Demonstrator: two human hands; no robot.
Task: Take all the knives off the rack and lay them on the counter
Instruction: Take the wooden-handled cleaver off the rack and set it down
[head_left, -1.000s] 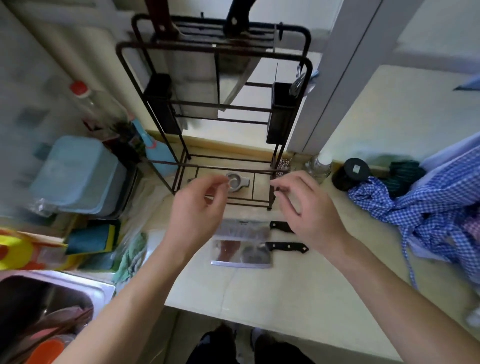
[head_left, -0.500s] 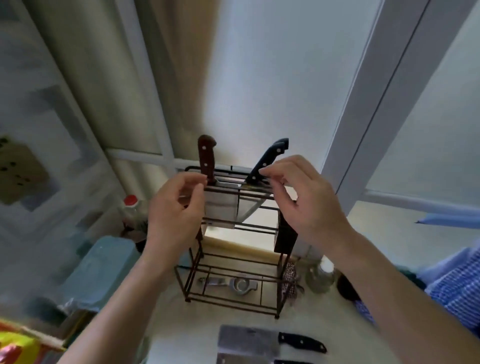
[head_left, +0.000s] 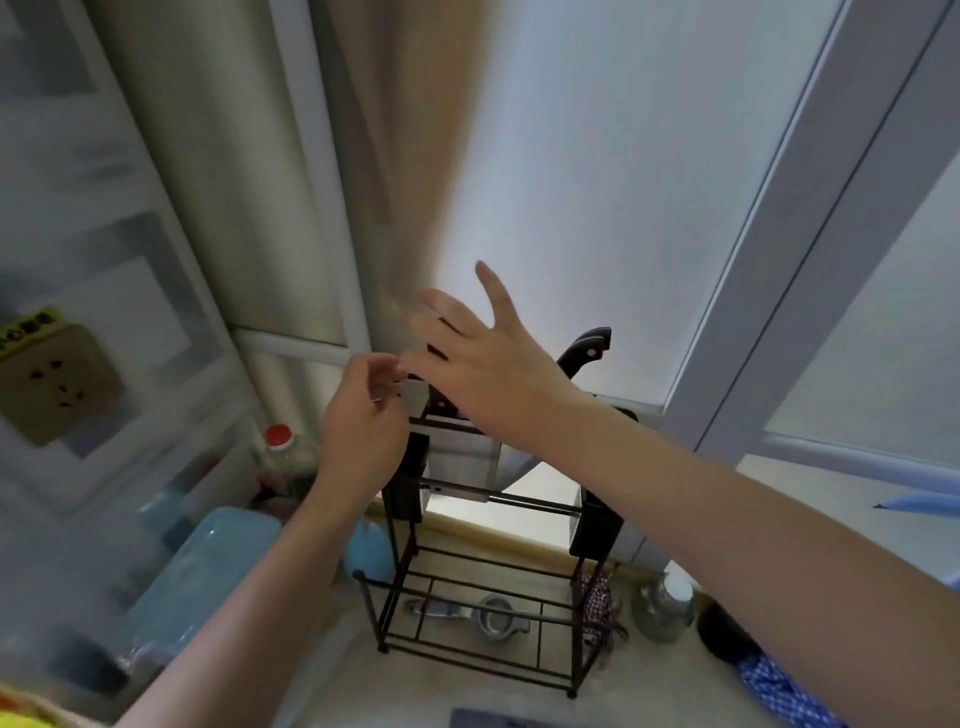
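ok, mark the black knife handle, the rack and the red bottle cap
black knife handle (head_left: 589, 351), head view, on the handle's butt end
rack (head_left: 511, 675), head view, on the bottom front bar
red bottle cap (head_left: 278, 435), head view, on the cap's top

Matt dark wire rack (head_left: 483, 631), shiny steel blade (head_left: 460, 462), glossy black handle (head_left: 587, 349)

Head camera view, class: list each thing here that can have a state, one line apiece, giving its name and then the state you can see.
Left hand: fingers curled, at the rack top, holding nothing visible.
Right hand: open, fingers spread, over the knives.
Black-handled knife: in the rack, handle tilted up.
Steel cleaver blade: hanging in the rack.
Dark wire knife rack: upright on the counter.
Red-capped clear bottle: capped, upright.
Metal lemon squeezer: lying on the rack's bottom shelf.
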